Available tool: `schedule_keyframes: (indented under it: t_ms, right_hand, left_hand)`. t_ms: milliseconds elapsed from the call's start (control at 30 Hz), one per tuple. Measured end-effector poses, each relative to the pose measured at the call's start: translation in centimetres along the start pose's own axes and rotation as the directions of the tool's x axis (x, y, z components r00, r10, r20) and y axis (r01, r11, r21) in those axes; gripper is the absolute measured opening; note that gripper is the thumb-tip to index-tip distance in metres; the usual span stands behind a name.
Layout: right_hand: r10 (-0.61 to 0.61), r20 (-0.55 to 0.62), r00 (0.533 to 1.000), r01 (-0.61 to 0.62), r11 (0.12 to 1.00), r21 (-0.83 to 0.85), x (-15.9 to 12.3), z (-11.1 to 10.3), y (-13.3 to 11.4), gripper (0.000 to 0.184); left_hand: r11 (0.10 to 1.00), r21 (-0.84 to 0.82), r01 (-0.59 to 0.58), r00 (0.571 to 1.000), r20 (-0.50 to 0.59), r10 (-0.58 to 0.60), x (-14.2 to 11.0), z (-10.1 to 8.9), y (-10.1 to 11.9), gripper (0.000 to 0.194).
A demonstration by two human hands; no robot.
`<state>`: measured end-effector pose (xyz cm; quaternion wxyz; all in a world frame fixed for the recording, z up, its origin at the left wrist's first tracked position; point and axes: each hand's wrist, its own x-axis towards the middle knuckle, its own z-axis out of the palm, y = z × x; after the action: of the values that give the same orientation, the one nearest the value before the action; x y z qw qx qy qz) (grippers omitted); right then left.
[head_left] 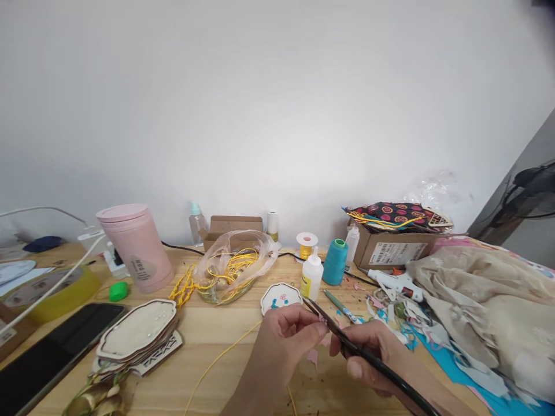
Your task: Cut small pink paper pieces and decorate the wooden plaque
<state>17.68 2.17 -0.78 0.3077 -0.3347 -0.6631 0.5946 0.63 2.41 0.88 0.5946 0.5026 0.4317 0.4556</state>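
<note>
My left hand point(288, 338) is closed in a pinch, thumb against fingertips, at a small pink paper piece point(322, 318). Long black tweezers point(368, 353) lie in my right hand point(375, 344), gripped between thumb and fingers. Their narrow tips sit apart, just above my left fingertips and close to the pink piece. Just beyond my left hand is a small white scalloped plaque point(277, 294) with blue and pink bits on it. Pink scraps point(312, 357) lie on the table below my hands. A yellow cord point(217, 358) runs past my left wrist.
A glue bottle point(311, 277), teal thread spool point(335, 263) and pen point(340, 305) stand or lie beyond my hands. Stacked plaques point(136, 332), a phone point(60, 352) and a pink tumbler point(141, 248) are left. Paper scraps, a glue gun point(396, 284) and beige cloth point(468, 300) crowd the right.
</note>
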Motion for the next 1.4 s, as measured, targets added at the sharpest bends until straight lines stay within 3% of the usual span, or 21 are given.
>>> schedule_keyframes:
  t_ms: [567, 1000, 1233, 1400]
  right_hand:
    - [0.006, -0.022, 1.0, -0.007, 0.999, -0.047, 0.0, -0.1, -0.2, 0.045]
    - [-0.008, -0.018, 1.0, 0.007, 0.997, -0.073, 0.2, 0.3, -0.4, 0.045]
    - [0.067, -0.085, 0.994, -0.069, 0.998, -0.012, 0.1, 0.7, -0.9, 0.049]
    - [0.085, -0.122, 0.989, -0.083, 0.996, 0.024, -0.1, 0.9, -0.5, 0.045]
  left_hand:
    - [0.999, 0.03, -0.036, 0.999, -0.037, 0.037, -0.1, 0.1, 0.1, 0.016]
    - [0.976, 0.188, -0.109, 0.989, -0.082, 0.126, 0.1, -0.4, -0.2, 0.015]
    - [0.998, 0.016, -0.06, 0.993, -0.104, 0.061, 0.1, 0.1, -0.5, 0.014]
    - [0.998, -0.003, -0.059, 0.989, -0.133, 0.058, 0.2, 0.3, -0.9, 0.015]
